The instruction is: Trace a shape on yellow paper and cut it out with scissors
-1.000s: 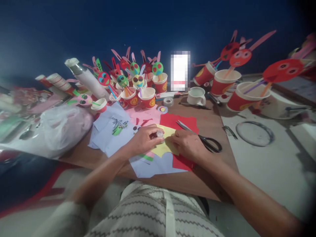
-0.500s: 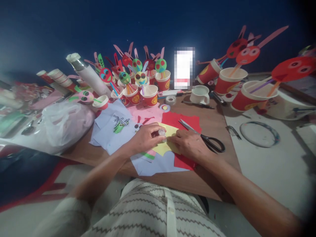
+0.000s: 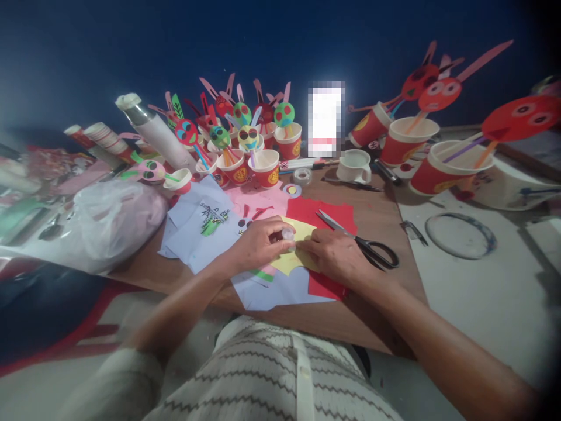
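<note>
Between the thumb and fingers of my left hand [image 3: 258, 242] is a small clear, round, cap-like piece [image 3: 287, 234], held over a yellow sheet of paper [image 3: 287, 266]. My right hand [image 3: 335, 251] is closed, with its fingertips on the yellow paper close to that piece; what lies under them is hidden. Red paper [image 3: 326, 286] and pale blue-white paper [image 3: 267, 292] lie beneath the yellow sheet. Scissors with black handles [image 3: 379, 253] rest just right of my right hand, blades partly over the red paper.
Red paper cups [image 3: 264, 175] with paper faces on sticks line the back. A tape roll [image 3: 302, 175] and a white mug [image 3: 353, 166] stand before a blurred bright screen [image 3: 325, 117]. At left are a white plastic bag [image 3: 116, 225] and a flask [image 3: 149, 128]; a ring [image 3: 461, 235] lies right.
Both hands keep the same pose over the yellow paper. The whole view has shifted very slightly; nothing has been picked up or let go.
</note>
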Available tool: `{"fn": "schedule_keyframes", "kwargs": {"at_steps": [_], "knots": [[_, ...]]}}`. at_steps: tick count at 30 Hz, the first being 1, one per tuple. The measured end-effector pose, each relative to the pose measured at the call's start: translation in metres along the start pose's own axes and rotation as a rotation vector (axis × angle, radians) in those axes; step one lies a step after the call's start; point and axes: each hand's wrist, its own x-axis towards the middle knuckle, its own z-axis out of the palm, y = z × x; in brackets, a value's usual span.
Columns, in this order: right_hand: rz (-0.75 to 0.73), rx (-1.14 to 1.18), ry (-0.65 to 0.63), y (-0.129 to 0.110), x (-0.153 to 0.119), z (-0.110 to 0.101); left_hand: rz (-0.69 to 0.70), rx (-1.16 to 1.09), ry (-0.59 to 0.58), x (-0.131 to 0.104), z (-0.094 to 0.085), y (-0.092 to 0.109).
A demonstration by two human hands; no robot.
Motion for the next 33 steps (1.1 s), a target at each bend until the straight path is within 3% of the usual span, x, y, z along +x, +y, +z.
{"fn": "schedule_keyframes", "kwargs": {"at_steps": [8,15,21,28,33], "knots": [[0.036,0.074,0.017,0.001,0.000,-0.002,0.006,0.010,-0.001,-0.001,0.002,0.001],[0.214,0.466,0.227,0.012,-0.006,-0.037,-0.032,-0.035,0.008,-0.004,0.005,-0.001],[0.263,0.533,0.189,0.016,-0.015,-0.059,-0.104,-0.023,0.008,-0.008,0.006,-0.003],[0.377,0.554,0.206,0.029,-0.032,-0.055,-0.163,0.054,-0.049,-0.013,0.009,-0.011],[0.372,0.491,0.179,0.036,-0.035,-0.045,-0.048,0.070,-0.015,-0.017,0.008,-0.012]]}}
